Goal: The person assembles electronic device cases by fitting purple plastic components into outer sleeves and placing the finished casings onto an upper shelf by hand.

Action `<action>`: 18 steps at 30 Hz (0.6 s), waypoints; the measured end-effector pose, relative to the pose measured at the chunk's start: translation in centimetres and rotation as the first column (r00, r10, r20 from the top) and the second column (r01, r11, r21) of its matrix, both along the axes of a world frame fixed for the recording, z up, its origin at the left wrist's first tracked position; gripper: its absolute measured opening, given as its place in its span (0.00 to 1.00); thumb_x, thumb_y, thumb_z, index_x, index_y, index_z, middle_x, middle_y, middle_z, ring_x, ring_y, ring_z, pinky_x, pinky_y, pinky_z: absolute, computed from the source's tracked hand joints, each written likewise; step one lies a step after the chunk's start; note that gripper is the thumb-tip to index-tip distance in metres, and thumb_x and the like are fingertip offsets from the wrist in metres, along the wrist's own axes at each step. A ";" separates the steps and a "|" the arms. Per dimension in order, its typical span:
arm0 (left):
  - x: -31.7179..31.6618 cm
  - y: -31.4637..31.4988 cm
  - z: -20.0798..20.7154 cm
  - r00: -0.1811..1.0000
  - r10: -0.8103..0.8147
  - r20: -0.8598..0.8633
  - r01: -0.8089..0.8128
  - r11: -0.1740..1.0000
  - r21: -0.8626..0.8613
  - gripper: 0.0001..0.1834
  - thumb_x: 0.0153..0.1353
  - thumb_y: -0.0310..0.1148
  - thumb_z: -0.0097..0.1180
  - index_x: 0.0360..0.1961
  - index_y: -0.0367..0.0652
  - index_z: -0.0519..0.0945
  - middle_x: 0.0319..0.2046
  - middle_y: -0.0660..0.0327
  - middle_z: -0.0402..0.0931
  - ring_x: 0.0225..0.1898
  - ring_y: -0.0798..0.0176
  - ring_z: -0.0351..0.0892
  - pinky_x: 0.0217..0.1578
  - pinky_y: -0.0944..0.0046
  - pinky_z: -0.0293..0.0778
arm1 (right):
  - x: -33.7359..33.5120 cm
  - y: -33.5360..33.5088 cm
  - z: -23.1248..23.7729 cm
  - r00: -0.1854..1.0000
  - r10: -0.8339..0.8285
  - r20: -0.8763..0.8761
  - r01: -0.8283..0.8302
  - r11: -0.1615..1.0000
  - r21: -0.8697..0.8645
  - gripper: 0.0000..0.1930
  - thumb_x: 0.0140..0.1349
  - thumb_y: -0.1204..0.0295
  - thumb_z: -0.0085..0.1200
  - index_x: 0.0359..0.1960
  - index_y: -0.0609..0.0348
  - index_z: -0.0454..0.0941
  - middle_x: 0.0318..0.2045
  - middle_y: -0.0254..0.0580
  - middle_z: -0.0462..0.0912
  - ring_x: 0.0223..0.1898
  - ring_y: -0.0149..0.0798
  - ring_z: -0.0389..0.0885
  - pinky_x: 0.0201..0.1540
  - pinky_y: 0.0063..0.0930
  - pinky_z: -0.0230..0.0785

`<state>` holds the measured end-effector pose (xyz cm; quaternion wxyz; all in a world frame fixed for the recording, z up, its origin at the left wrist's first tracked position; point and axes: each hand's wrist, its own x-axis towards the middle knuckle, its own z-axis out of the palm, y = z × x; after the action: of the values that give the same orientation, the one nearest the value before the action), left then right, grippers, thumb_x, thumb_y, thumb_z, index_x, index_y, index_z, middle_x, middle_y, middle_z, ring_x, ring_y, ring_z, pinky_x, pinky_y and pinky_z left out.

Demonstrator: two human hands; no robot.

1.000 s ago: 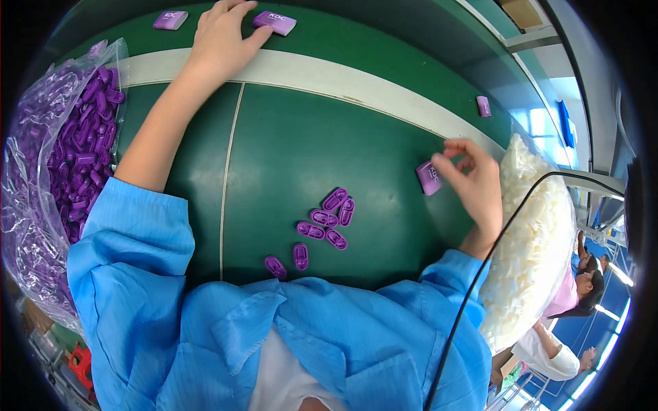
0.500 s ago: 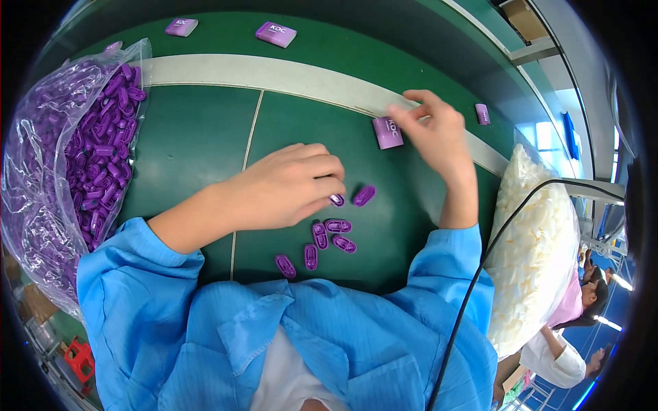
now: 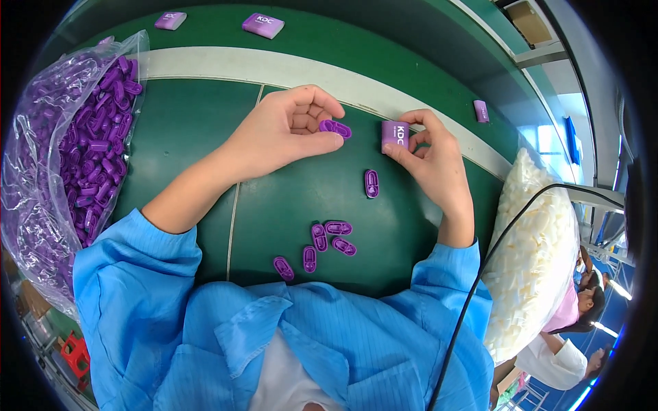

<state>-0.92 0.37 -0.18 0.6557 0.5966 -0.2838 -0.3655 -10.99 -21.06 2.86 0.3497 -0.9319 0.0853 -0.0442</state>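
Observation:
My left hand (image 3: 284, 127) is closed, with a small purple oval plastic cap (image 3: 336, 128) at its curled fingers, above the thumb. My right hand (image 3: 432, 151) pinches a flat purple casing (image 3: 394, 135) with pale lettering between thumb and fingers. A short gap separates the cap from the casing. Between the hands, nearer to me, lies one loose purple cap (image 3: 371, 183) with its hollow side up. Several more caps (image 3: 319, 237) lie scattered on the green worktop (image 3: 274, 205) close to my body.
At the left stands a clear bag (image 3: 41, 157) full of purple caps. A bag of cream-coloured pieces (image 3: 528, 267) stands at the right, with a black cable (image 3: 473, 294) across it. Beyond a pale rail (image 3: 226, 63), purple casings (image 3: 263, 25) lie on a green strip.
My left hand has lifted a cap and moved up, away from the loose caps. My right hand has closed on the casing. The nearby loose cap has shifted and turned upright in view.

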 end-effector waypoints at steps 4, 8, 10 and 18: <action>0.2 0.3 -0.3 0.997 0.066 -0.040 -0.067 0.997 -0.029 0.13 0.56 0.22 0.56 0.43 0.36 0.74 0.36 0.62 0.75 0.38 0.72 0.75 0.42 0.72 0.72 | 0.6 0.9 -0.2 0.997 -0.066 -0.040 0.074 0.968 0.241 0.17 0.47 0.77 0.64 0.37 0.62 0.71 0.31 0.38 0.78 0.27 0.27 0.74 0.31 0.20 0.70; 0.9 0.6 0.1 0.972 0.100 -0.214 -0.120 0.989 -0.085 0.13 0.57 0.23 0.56 0.44 0.36 0.74 0.35 0.61 0.76 0.37 0.70 0.77 0.41 0.71 0.73 | 2.7 2.5 0.0 0.996 -0.012 0.086 -0.030 0.880 0.474 0.15 0.50 0.78 0.62 0.37 0.63 0.69 0.29 0.36 0.79 0.29 0.23 0.75 0.32 0.16 0.70; 1.4 0.8 -0.5 0.982 0.111 -0.156 -0.127 0.988 -0.093 0.13 0.57 0.23 0.56 0.44 0.35 0.74 0.35 0.60 0.76 0.36 0.70 0.77 0.40 0.71 0.74 | 3.2 3.1 0.8 1.000 0.011 0.007 -0.013 0.856 0.517 0.14 0.50 0.78 0.62 0.38 0.63 0.70 0.29 0.35 0.79 0.29 0.22 0.75 0.32 0.16 0.70; 1.4 0.8 -1.2 0.989 0.147 0.025 -0.146 0.989 -0.017 0.16 0.58 0.25 0.55 0.48 0.34 0.73 0.34 0.60 0.77 0.34 0.70 0.77 0.38 0.72 0.73 | 2.7 2.6 -0.8 0.994 0.109 -0.021 -0.082 0.853 0.515 0.11 0.50 0.77 0.61 0.37 0.65 0.77 0.28 0.36 0.79 0.28 0.22 0.76 0.29 0.15 0.69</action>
<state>0.51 1.15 -1.36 0.6814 0.6156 -0.2506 -0.3065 -8.29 -18.48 2.06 0.5848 -0.8090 0.0564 0.0206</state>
